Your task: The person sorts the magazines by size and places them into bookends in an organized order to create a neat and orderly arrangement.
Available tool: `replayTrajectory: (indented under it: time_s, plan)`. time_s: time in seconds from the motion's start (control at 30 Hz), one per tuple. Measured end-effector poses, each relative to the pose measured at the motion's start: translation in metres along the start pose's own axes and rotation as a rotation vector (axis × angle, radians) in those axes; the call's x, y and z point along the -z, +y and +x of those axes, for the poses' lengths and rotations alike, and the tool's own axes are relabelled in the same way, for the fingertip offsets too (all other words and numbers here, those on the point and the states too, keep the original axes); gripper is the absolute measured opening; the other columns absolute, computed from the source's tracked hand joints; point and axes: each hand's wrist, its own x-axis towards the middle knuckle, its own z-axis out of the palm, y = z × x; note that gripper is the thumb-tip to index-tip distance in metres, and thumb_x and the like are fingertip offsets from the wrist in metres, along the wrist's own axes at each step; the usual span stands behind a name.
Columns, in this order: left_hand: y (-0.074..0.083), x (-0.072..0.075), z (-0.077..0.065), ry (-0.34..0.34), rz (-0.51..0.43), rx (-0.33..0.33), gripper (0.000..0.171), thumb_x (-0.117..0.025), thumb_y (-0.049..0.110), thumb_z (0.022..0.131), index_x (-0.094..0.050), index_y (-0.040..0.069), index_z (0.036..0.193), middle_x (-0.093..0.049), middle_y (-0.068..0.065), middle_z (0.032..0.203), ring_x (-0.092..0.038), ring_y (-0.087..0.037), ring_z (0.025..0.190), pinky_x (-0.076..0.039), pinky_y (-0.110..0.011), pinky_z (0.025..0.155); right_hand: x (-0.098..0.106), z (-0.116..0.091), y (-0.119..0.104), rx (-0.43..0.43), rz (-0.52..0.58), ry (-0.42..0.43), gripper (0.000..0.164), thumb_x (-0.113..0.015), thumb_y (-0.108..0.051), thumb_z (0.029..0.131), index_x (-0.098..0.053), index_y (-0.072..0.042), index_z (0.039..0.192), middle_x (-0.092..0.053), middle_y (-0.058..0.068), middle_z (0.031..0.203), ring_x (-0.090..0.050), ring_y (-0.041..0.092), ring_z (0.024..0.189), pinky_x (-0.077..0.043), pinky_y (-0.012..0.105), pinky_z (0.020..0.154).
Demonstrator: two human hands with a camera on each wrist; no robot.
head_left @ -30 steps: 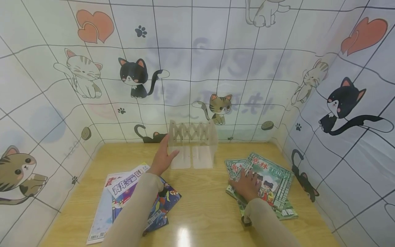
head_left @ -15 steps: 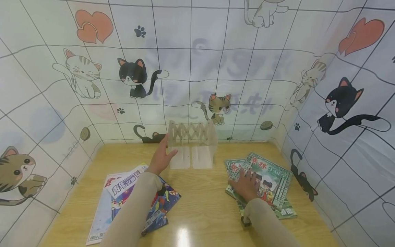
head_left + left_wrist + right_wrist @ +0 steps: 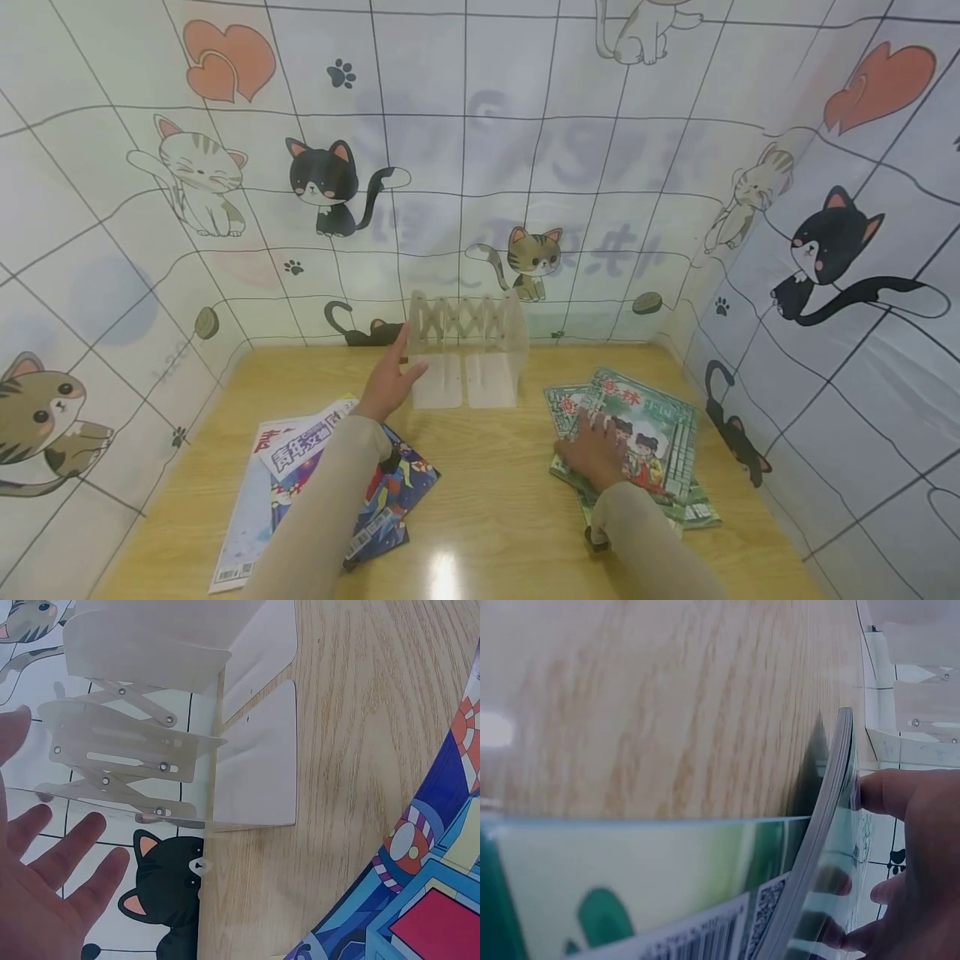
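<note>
Magazines (image 3: 648, 417) lie fanned under the right hand (image 3: 592, 452), its spread fingers resting on the top one. At the fingers of the left hand (image 3: 386, 386), also apart, stands a rack (image 3: 491, 382); nearer than those fingers, other magazines (image 3: 414, 473) overlap on the worktop (image 3: 487, 500).

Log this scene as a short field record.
Surface: yellowish wood-grain table
Rack: translucent whitish rack with crisscross struts, standing toward the table's back
Pile A: overlapping magazines with blue, purple and white covers, table's left
Pile B: overlapping magazines with green illustrated covers, table's right
Left grip: bare, beige-sleeved, at the rack's left side; contact unclear
Right grip: bare, beige-sleeved, fingers on Pile B's top cover
Backdrop: white cat-printed sheet
</note>
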Motion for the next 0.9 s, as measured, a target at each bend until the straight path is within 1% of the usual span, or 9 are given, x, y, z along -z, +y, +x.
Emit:
replayTrajectory:
  time_s: [0.1, 0.27, 0.37, 0.47, 0.5, 0.63, 0.7, 0.9]
  plan:
    - [-0.002, 0.0, 0.0, -0.004, -0.013, 0.016, 0.078, -0.058, 0.033, 0.098, -0.007, 0.035, 0.157, -0.025, -0.008, 0.158, -0.05, -0.038, 0.122, -0.043, -0.057, 0.094, -0.001, 0.0, -0.001, 0.011, -0.021, -0.007, 0.087, -0.054, -0.044, 0.088, -0.015, -0.006, 0.156, -0.007, 0.032, 0.155, 0.001, 0.053, 0.14, 0.003, 0.074, 0.102]
    - [-0.004, 0.0, 0.001, -0.006, -0.029, 0.039, 0.079, -0.059, 0.027, 0.097, -0.007, 0.042, 0.155, -0.029, -0.011, 0.156, -0.05, -0.039, 0.121, -0.045, -0.056, 0.093, 0.002, -0.004, -0.005, 0.02, -0.012, -0.016, 0.086, -0.056, -0.039, 0.086, -0.017, -0.006, 0.155, -0.008, 0.032, 0.155, 0.0, 0.053, 0.14, 0.002, 0.074, 0.102]
    - [-0.006, 0.0, 0.001, -0.004, -0.031, 0.023, 0.079, -0.059, 0.025, 0.097, -0.009, 0.037, 0.157, -0.032, -0.015, 0.154, -0.051, -0.041, 0.119, -0.045, -0.056, 0.091, 0.005, -0.006, -0.006, 0.023, -0.01, -0.018, 0.086, -0.056, -0.037, 0.085, -0.017, -0.006, 0.155, -0.009, 0.032, 0.155, -0.001, 0.053, 0.14, 0.001, 0.074, 0.102]
    - [-0.006, 0.001, 0.002, -0.004, -0.027, 0.018, 0.077, -0.059, 0.025, 0.097, -0.01, 0.035, 0.157, -0.032, -0.015, 0.154, -0.051, -0.041, 0.119, -0.045, -0.055, 0.092, 0.005, -0.007, -0.006, 0.026, -0.02, -0.018, 0.085, -0.055, -0.036, 0.085, -0.018, -0.007, 0.155, -0.01, 0.031, 0.156, -0.002, 0.053, 0.14, -0.001, 0.074, 0.103]
    - [-0.005, 0.001, 0.002, -0.004, -0.027, 0.02, 0.077, -0.059, 0.025, 0.097, -0.011, 0.035, 0.157, -0.032, -0.015, 0.154, -0.051, -0.041, 0.119, -0.045, -0.055, 0.092, 0.004, -0.007, -0.006, 0.028, -0.022, -0.019, 0.085, -0.055, -0.036, 0.085, -0.018, -0.007, 0.155, -0.01, 0.031, 0.156, -0.002, 0.052, 0.14, -0.001, 0.074, 0.103]
    - [-0.003, 0.002, 0.002, -0.004, -0.019, 0.038, 0.077, -0.059, 0.024, 0.098, -0.011, 0.037, 0.157, -0.034, -0.014, 0.153, -0.051, -0.04, 0.118, -0.044, -0.055, 0.093, 0.005, -0.008, -0.006, 0.041, -0.026, -0.025, 0.086, -0.057, -0.034, 0.083, -0.019, -0.007, 0.155, -0.011, 0.03, 0.156, -0.003, 0.051, 0.141, -0.001, 0.074, 0.103]
    - [-0.002, 0.002, 0.001, -0.006, -0.013, 0.035, 0.077, -0.058, 0.023, 0.098, -0.011, 0.035, 0.157, -0.036, -0.015, 0.152, -0.052, -0.04, 0.118, -0.044, -0.055, 0.093, 0.005, -0.009, -0.006, 0.053, -0.029, -0.029, 0.087, -0.058, -0.034, 0.082, -0.02, -0.007, 0.155, -0.012, 0.03, 0.156, -0.003, 0.052, 0.141, -0.001, 0.074, 0.103]
    - [0.001, 0.003, 0.001, -0.01, -0.008, 0.048, 0.076, -0.059, 0.022, 0.098, -0.012, 0.032, 0.157, -0.037, -0.014, 0.151, -0.055, -0.039, 0.115, -0.045, -0.054, 0.092, 0.006, -0.012, -0.006, 0.064, -0.041, -0.041, 0.086, -0.059, -0.033, 0.082, -0.022, -0.007, 0.155, -0.012, 0.029, 0.156, -0.004, 0.051, 0.141, -0.001, 0.074, 0.103]
